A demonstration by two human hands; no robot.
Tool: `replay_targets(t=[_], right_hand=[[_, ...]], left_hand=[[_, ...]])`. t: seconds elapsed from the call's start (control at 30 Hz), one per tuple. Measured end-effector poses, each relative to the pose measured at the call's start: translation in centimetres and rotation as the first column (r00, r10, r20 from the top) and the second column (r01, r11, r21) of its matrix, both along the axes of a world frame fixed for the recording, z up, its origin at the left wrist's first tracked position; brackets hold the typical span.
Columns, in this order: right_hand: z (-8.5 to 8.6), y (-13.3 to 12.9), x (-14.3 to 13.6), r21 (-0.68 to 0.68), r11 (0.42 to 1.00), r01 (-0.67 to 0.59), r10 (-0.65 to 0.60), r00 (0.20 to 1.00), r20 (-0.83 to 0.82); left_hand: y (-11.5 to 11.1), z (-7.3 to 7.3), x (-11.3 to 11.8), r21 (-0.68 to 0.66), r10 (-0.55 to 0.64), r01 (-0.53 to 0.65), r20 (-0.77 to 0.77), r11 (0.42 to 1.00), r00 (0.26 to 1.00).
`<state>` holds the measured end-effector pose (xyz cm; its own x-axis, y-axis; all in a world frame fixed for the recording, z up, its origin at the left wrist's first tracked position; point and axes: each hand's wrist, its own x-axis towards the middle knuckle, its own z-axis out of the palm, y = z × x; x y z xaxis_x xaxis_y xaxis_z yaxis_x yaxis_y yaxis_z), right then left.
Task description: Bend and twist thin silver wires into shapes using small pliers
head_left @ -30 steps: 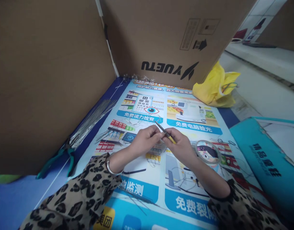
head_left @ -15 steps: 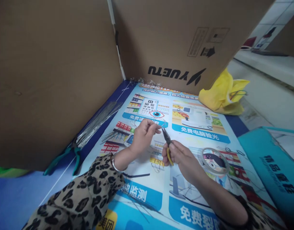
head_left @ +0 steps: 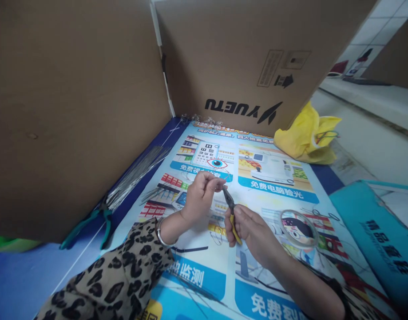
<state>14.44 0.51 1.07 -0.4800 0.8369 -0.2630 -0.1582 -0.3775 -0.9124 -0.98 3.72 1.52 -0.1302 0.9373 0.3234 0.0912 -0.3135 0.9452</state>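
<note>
My right hand (head_left: 248, 231) is wrapped round the yellow handles of needle-nose pliers (head_left: 229, 200). Their dark jaws point up and left, reaching the fingertips of my left hand (head_left: 202, 195). That left hand pinches a thin piece of wire (head_left: 225, 181), which is small and hard to follow between the fingers and the jaws. Under both hands lies a printed poster (head_left: 233, 166). Bent bits of wire (head_left: 217, 235) rest on it below my hands.
Green-handled pliers (head_left: 102, 218) lie at left beside a bundle of straight wires (head_left: 137, 173). Cardboard walls (head_left: 230, 58) stand behind and left. A tape roll (head_left: 299, 227), a yellow bag (head_left: 306, 138) and a teal box (head_left: 373, 226) are at right. Small wire pieces (head_left: 204, 120) line the back.
The plier tips have come slightly closer to my left fingertips. Both hands keep their grips, and the whole view has shifted a little.
</note>
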Motion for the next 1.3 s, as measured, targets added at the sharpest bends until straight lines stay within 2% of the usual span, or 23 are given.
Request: replay_targets(t=[0.23,0.4,0.6,0.87,1.17,1.3], right_hand=[[-0.18,0.15,0.22,0.028,1.0,0.014,-0.014,1.0,0.01],[-0.19,0.33,0.38,0.078,0.997,0.015,-0.021,0.997,0.074],[-0.44,0.7,0.49,0.093,0.995,0.021,-0.035,0.989,0.146],[-0.71,0.31,0.26,0.12,0.993,0.007,-0.018,0.996,0.09],[-0.81,0.25,0.23,0.125,0.992,0.005,-0.014,0.997,0.074],[-0.78,0.31,0.29,0.107,0.994,0.001,-0.01,0.996,0.089]], left_hand=[[-0.13,-0.24,0.11,0.051,0.005,-0.002,-0.076,0.999,0.997],[-0.11,-0.32,0.1,0.074,-0.005,0.01,-0.068,0.997,0.998],[0.06,-0.11,-0.22,0.036,-0.037,0.043,-0.172,0.998,0.984],[0.16,-0.34,0.31,-0.056,0.008,-0.006,0.039,0.998,0.999],[-0.46,-0.17,0.4,0.039,0.01,-0.006,-0.112,0.999,0.994],[-0.45,-0.37,0.38,0.05,0.007,-0.001,-0.11,0.999,0.994]])
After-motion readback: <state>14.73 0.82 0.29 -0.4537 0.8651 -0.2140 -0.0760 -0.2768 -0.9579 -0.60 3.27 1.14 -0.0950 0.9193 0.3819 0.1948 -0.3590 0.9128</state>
